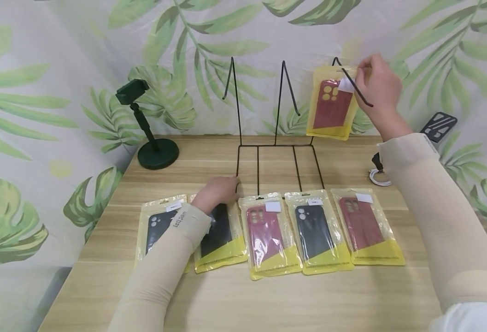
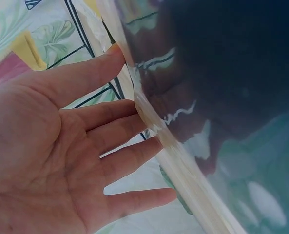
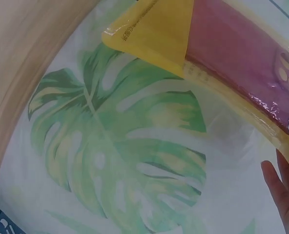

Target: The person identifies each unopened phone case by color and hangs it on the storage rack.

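At the upper right, my right hand (image 1: pixel 379 83) pinches the top right edge of a yellow pouch with a red phone case (image 1: pixel 333 103) in it. This pouch hangs upright around the right prong of the black wire rack (image 1: pixel 276 145), and the prong's tip shows in front of it. In the right wrist view the pouched phone case (image 3: pixel 232 58) slants across the top, fingers (image 3: pixel 280 187) at its edge. My left hand (image 1: pixel 220 190) is low at the rack's front left corner, over a pouched black phone case (image 1: pixel 216 233). Its fingers (image 2: pixel 125 158) look straight, tips partly hidden behind the pouch's edge.
In a row on the wooden table (image 1: pixel 268 304) lie more pouches: a black case (image 1: pixel 156 228) at left, a red one (image 1: pixel 266 235), a black one (image 1: pixel 315 233) and a red one (image 1: pixel 361 223). A dark green stand (image 1: pixel 158 154) is back left; a white cable (image 1: pixel 379 178) lies right.
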Demonstrator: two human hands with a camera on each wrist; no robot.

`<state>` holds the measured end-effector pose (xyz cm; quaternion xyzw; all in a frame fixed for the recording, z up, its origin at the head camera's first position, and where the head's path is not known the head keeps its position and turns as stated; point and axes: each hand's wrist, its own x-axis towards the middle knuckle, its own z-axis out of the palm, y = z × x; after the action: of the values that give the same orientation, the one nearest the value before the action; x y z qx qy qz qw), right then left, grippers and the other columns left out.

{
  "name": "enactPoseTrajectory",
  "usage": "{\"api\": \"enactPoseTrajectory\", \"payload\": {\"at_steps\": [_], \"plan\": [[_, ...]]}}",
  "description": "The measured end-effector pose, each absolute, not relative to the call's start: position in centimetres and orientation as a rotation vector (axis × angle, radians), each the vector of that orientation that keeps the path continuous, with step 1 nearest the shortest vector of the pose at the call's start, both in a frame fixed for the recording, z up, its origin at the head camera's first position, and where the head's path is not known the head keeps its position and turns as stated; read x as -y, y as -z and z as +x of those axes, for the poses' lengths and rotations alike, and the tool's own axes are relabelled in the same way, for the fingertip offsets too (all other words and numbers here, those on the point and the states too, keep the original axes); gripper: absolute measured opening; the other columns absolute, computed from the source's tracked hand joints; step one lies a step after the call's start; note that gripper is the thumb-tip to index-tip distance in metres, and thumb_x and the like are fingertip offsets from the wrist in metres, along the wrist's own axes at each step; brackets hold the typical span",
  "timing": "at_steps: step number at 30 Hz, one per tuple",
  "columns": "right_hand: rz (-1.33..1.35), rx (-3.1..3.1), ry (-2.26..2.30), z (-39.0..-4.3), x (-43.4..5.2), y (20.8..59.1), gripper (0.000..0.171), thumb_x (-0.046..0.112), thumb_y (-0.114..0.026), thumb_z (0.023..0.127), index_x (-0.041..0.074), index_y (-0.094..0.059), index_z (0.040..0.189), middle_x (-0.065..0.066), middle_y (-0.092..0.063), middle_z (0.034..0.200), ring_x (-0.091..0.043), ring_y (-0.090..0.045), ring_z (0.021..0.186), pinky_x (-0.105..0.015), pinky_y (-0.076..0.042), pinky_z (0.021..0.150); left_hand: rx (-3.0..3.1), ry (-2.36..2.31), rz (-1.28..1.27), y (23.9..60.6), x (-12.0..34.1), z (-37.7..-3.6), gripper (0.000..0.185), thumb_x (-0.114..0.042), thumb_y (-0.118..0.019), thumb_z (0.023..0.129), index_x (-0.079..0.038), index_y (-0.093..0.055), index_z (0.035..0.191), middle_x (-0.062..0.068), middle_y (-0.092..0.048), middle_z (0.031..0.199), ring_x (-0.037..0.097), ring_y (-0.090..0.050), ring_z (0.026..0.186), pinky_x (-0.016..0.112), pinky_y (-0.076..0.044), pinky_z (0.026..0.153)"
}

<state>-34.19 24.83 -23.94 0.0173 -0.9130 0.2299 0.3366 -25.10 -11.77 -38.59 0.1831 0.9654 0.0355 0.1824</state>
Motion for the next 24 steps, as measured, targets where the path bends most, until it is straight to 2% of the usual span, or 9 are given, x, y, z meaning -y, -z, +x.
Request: {"api": "enactPoseTrajectory", "payload": {"at_steps": [4, 9, 15, 19, 24], "plan": [[-0.001, 2.403, -0.598, -35.2, -24.7, 24.0, 0.038, 0.032, -0.038, 0.103, 0.004, -0.058, 0.119, -0.016, -0.069, 0.118, -0.038, -0.063, 0.1, -0.031, -0.029, 0.07, -2.73, -0.106, 0.518, 38.6, 11.7, -25.1, 0.051, -0.027, -0.061, 0.097, -0.003, -0.052, 0.14, 0.019, -0.061, 0.135, 0.036, -0.061, 0.118, 0.049, -0.047, 0.103], [-0.05, 2.394, -0.602, -36.0, -24.1, 24.1, 0.038, 0.032, -0.038, 0.103, 0.005, -0.058, 0.12, -0.015, -0.069, 0.118, -0.036, -0.065, 0.106, -0.039, -0.037, 0.078, -2.741, -0.105, 0.517, 38.7, 11.8, -25.1, 0.048, -0.028, -0.062, 0.096, -0.003, -0.054, 0.137, 0.019, -0.063, 0.133, 0.035, -0.063, 0.116, 0.049, -0.048, 0.102], [-0.06, 2.36, -0.618, -36.1, -23.8, 24.4, 0.037, 0.032, -0.039, 0.104, 0.006, -0.058, 0.121, -0.014, -0.068, 0.118, -0.037, -0.065, 0.106, -0.047, -0.041, 0.081, -2.744, -0.104, 0.512, 39.0, 11.9, -25.2, 0.048, -0.028, -0.063, 0.096, -0.004, -0.055, 0.136, 0.018, -0.064, 0.131, 0.034, -0.064, 0.113, 0.049, -0.049, 0.101], [-0.037, 2.366, -0.647, -35.6, -24.1, 24.7, 0.039, 0.032, -0.039, 0.104, 0.008, -0.054, 0.131, -0.015, -0.063, 0.128, -0.039, -0.062, 0.107, -0.052, -0.043, 0.085, -2.745, -0.106, 0.514, 39.2, 11.8, -25.2, 0.048, -0.027, -0.063, 0.096, -0.003, -0.054, 0.136, 0.018, -0.064, 0.131, 0.034, -0.063, 0.113, 0.049, -0.049, 0.1], [-0.04, 2.391, -0.701, -34.5, -25.1, 25.5, 0.048, 0.031, -0.041, 0.103, 0.013, -0.041, 0.147, -0.01, -0.05, 0.146, -0.031, -0.054, 0.127, -0.054, -0.044, 0.094, -2.749, -0.122, 0.521, 39.1, 11.9, -25.2, 0.047, -0.027, -0.063, 0.096, -0.002, -0.055, 0.135, 0.019, -0.064, 0.13, 0.036, -0.063, 0.114, 0.049, -0.048, 0.101]]}}
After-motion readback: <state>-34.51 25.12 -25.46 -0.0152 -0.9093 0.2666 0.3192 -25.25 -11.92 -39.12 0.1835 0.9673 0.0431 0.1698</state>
